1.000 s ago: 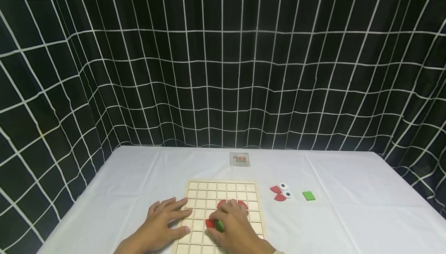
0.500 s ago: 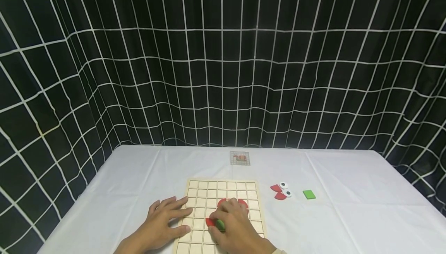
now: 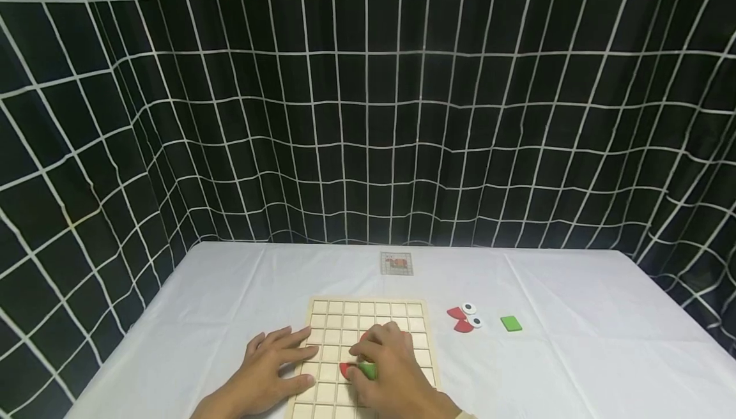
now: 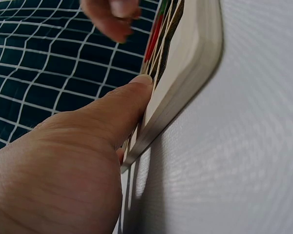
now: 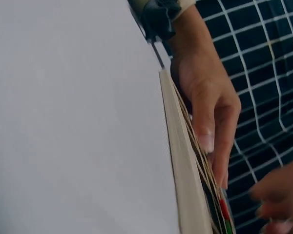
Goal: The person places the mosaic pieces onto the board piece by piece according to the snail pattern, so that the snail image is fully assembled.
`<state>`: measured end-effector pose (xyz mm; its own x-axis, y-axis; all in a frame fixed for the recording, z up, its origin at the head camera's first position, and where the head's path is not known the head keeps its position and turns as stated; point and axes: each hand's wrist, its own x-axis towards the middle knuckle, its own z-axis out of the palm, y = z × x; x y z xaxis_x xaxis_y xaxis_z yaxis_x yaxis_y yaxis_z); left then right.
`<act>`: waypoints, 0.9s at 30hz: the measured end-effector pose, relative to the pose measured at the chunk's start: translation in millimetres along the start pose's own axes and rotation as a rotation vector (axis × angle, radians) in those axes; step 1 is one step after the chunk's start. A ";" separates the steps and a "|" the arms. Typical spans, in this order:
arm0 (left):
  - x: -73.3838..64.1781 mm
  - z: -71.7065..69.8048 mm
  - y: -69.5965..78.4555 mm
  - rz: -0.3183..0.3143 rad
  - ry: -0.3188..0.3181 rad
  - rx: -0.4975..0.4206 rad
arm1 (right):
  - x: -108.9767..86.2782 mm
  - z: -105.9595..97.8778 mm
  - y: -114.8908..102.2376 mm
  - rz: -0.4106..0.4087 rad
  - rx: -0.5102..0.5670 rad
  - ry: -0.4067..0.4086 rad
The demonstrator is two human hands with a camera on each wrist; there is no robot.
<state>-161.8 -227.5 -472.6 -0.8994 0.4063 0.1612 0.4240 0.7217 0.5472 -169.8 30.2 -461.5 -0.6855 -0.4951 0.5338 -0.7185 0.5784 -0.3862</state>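
A pale wooden grid board (image 3: 335, 320) lies on the white table in the head view. My left hand (image 3: 260, 371) rests at its left edge, fingers spread and fairly straight, the thumb (image 4: 129, 95) pressing on the rim in the left wrist view. My right hand (image 3: 391, 371) hovers over the right half of the board, fingers loosely bent and apart from the surface in the left wrist view. Under its thumb and fingers lie a red piece (image 3: 345, 371) and a green piece (image 3: 367, 370) on the board. More red (image 3: 365, 336) shows behind the fingers; the rest is hidden by the hand.
Right of the board lie two red wedge pieces (image 3: 462, 326), two white round eye pieces (image 3: 468, 308) and a green square (image 3: 511, 323). Behind the board is a small clear card (image 3: 397, 264) with a printed picture. A black curtain with white grid lines (image 3: 391, 119) surrounds the table.
My right hand has lifted off the green piece and its fingers have opened a little, showing more green. My left hand stays put at the board's edge.
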 end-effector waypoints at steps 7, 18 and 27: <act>-1.6 2.6 -2.2 0.025 0.011 -0.006 | 11.3 -30.7 4.8 -0.074 0.069 0.203; -1.0 0.4 -2.1 0.022 -0.001 -0.005 | 21.4 -112.5 15.2 -0.163 0.114 0.243; 0.2 -0.7 -4.4 -0.002 -0.008 0.006 | 9.0 -159.6 44.8 -0.214 0.085 0.269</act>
<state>-163.9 -231.0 -474.3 -0.8992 0.4098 0.1533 0.4231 0.7256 0.5426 -189.4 155.1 -353.9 -0.4708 -0.4046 0.7840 -0.8576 0.4184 -0.2991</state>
